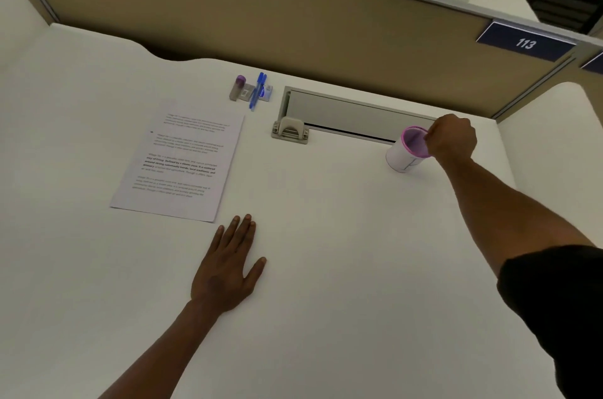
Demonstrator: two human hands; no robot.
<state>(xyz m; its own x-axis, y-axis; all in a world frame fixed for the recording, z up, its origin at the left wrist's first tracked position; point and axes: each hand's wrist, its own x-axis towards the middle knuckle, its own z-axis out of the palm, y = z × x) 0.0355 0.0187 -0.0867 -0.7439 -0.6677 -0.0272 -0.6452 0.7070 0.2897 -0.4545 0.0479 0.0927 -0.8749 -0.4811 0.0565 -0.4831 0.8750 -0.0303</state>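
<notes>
White desk [326, 235] bears the left hand [225, 271], flat on it; a printed sheet [177, 160] lies just beyond that hand, a pen [257, 90] and tube [237, 87] farther beyond; the right hand [452, 141] pinches a cup [396, 157] by the rim

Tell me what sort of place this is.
Most likely an office cubicle: a white desk closed in by a tan partition that bears a number plate reading 113, with a printed sheet and a blue pen laid out. The right hand grips a cup there.
</notes>
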